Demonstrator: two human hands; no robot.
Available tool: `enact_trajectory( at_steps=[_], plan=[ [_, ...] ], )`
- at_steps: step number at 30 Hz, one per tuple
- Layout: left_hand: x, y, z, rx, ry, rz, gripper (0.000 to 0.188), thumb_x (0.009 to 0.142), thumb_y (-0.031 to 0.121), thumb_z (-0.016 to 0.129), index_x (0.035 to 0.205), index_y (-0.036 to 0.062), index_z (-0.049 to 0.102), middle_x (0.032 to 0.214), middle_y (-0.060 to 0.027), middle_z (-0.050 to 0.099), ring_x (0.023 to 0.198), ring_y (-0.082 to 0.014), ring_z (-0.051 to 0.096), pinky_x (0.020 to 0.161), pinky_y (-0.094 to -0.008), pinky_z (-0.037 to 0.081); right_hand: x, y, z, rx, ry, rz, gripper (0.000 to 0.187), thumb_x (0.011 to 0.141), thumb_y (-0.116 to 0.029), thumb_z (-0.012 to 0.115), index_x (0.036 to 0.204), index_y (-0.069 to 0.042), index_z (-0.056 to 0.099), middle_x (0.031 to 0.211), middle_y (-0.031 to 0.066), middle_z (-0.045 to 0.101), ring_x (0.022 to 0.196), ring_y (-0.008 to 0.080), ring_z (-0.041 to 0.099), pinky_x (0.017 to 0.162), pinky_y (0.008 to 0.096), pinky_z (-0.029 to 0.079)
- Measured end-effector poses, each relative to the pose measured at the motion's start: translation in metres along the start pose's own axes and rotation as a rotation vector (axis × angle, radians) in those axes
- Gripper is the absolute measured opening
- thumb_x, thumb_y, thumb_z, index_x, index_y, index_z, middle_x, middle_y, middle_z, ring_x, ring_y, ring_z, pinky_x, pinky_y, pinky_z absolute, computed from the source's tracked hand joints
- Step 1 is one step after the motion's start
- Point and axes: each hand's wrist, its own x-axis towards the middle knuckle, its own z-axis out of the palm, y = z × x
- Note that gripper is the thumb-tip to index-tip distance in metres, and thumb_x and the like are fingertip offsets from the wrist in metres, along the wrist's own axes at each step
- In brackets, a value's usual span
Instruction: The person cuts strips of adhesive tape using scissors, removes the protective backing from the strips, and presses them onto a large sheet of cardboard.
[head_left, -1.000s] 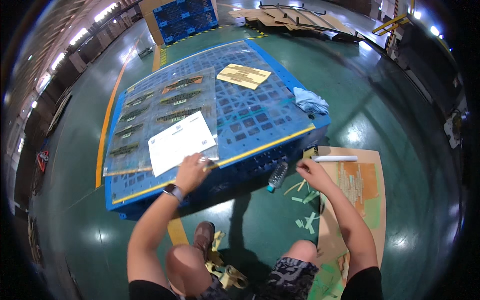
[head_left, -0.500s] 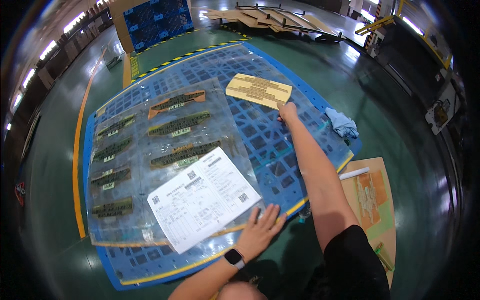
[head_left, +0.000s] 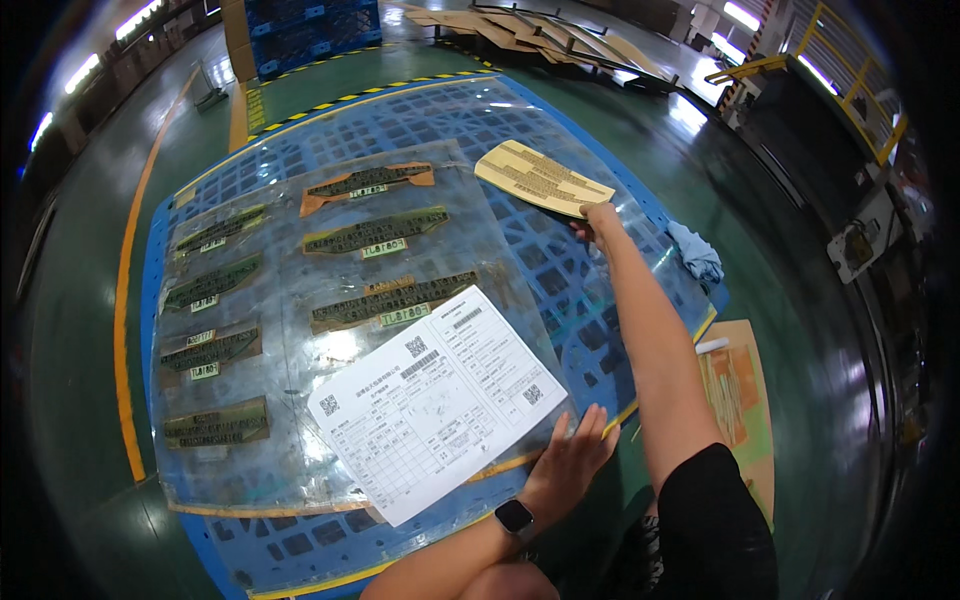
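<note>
My right hand (head_left: 598, 220) is closed on the near right corner of a pale yellow sheet (head_left: 555, 180) with raised brown lettering. The sheet bows slightly, its held corner up off the clear film beneath. With fingers stretched out, my left hand (head_left: 568, 455) rests at the near edge of the film, holding nothing. Beside it lies a printed paper form (head_left: 440, 405). To the left, a large clear film (head_left: 275, 350) carries several dark printing plates, among them one with orange ends (head_left: 368, 187) and one with a yellow-green edge (head_left: 376, 234).
All this lies on a blue plastic pallet (head_left: 215, 555). A blue cloth (head_left: 695, 253) sits at its right edge. Right of my forearm, a brown board (head_left: 757, 440) with orange and green patches and a white roll (head_left: 712, 346) lies low. Stacked cardboard (head_left: 540, 40) stands at the back.
My head view has shifted closer. The yellow sheet has gone from flat to bowed, its corner raised in my right hand. My left hand stays near the film's edge.
</note>
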Motion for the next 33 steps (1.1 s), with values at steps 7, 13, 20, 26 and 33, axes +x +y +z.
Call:
enact_trajectory(
  at_steps=[7, 13, 20, 26, 33],
  plan=[
    [-0.002, 0.006, 0.022, -0.161, 0.032, -0.08, 0.047, 0.083, 0.017, 0.05, 0.128, 0.0081, 0.042, 0.133, -0.015, 0.04, 0.129, -0.029, 0.032, 0.105, -0.0494, 0.021, -0.129, 0.06, -0.075, 0.552, -0.063, -0.153, 0.021, 0.083, 0.004, 0.041, 0.104, 0.005, 0.037, 0.109, 0.0221, 0.051, 0.09, 0.0323, 0.061, 0.068, 0.0394, 0.059],
    [0.0, 0.017, 0.004, -0.273, 0.055, -0.066, 0.057, 0.07, 0.023, 0.069, 0.118, 0.0016, 0.048, 0.125, -0.0159, 0.046, 0.124, -0.0302, 0.038, 0.105, -0.0489, 0.022, -0.265, 0.127, -0.14, 0.717, -0.079, -0.121, 0.012, 0.086, 0.001, 0.044, 0.096, 0.003, 0.038, 0.106, 0.0216, 0.053, 0.093, 0.0331, 0.06, 0.075, 0.0435, 0.055],
    [0.002, 0.053, -0.007, -0.513, -0.003, 0.004, 0.039, 0.073, 0.021, 0.069, 0.103, 0.0003, 0.055, 0.108, -0.0131, 0.053, 0.109, -0.0324, 0.047, 0.091, -0.0424, 0.035, -0.33, 0.189, -0.171, 0.849, -0.249, 0.013, 0.003, 0.09, -0.004, 0.046, 0.092, -0.004, 0.045, 0.106, 0.0164, 0.058, 0.097, 0.0296, 0.061, 0.074, 0.0387, 0.052],
    [0.002, 0.066, 0.001, -0.882, -0.155, -0.289, 0.029, 0.082, 0.021, 0.063, 0.101, -0.0005, 0.058, 0.101, -0.0124, 0.059, 0.093, -0.0247, 0.058, 0.081, -0.0334, 0.045, -0.35, 0.197, -0.169, 0.841, -0.325, 0.047, 0.006, 0.089, -0.006, 0.05, 0.089, -0.007, 0.044, 0.105, 0.0158, 0.059, 0.095, 0.0276, 0.062, 0.067, 0.032, 0.049],
    [0.012, 0.073, 0.034, -1.926, -0.217, -0.864, 0.037, 0.094, 0.033, 0.047, 0.117, 0.0035, 0.05, 0.107, -0.0073, 0.059, 0.098, -0.0183, 0.057, 0.087, -0.0345, 0.044, -0.363, 0.211, -0.162, 0.841, -0.351, 0.039, 0.007, 0.089, -0.009, 0.053, 0.089, -0.007, 0.046, 0.092, 0.0086, 0.058, 0.08, 0.019, 0.06, 0.064, 0.0318, 0.049]
  ],
)
